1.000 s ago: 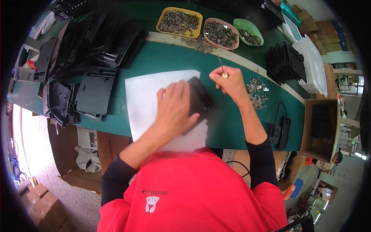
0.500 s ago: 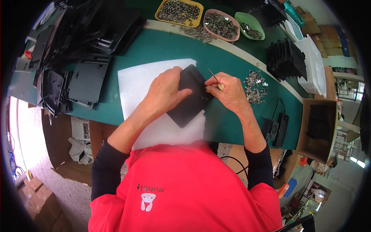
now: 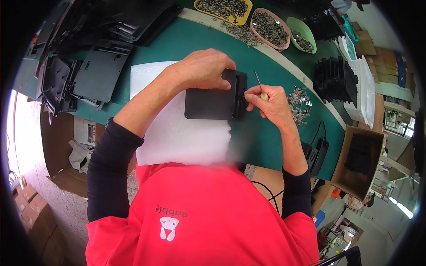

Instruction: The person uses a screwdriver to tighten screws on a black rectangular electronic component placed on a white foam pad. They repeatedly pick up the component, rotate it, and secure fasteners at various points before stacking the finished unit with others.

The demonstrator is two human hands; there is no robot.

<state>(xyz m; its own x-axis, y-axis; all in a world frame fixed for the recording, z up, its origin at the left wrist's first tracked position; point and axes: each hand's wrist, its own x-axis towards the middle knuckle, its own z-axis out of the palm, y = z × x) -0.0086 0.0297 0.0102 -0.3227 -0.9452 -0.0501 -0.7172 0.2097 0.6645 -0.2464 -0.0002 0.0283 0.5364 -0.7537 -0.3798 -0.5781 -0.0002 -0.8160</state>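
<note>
A black plastic panel (image 3: 208, 105) lies on a white foam sheet (image 3: 177, 137), with a raised, slotted strip along its right side. My left hand (image 3: 206, 71) reaches over its far edge, thumb on the top face and fingers bent around the far right part. Between the fingers of my right hand (image 3: 274, 105) is a thin metal pick with a pale handle (image 3: 265, 96), its shaft pointing up and away. The right fingertips are close beside the strip; whether they touch it, or pinch some small part too, is hidden.
Small metal clips (image 3: 300, 105) lie piled right of my right hand. Beyond stand a yellow tray (image 3: 248, 13), a pink tray (image 3: 288, 42) and a green tray (image 3: 314, 44) of small parts. Black panels (image 3: 95, 75) are stacked at left; a black power adapter (image 3: 320, 155) sits at right.
The panel has turned from slanted to square with me. My left hand has shifted from its left side to its far edge. My right hand has moved slightly right and nearer, still holding the pick.
</note>
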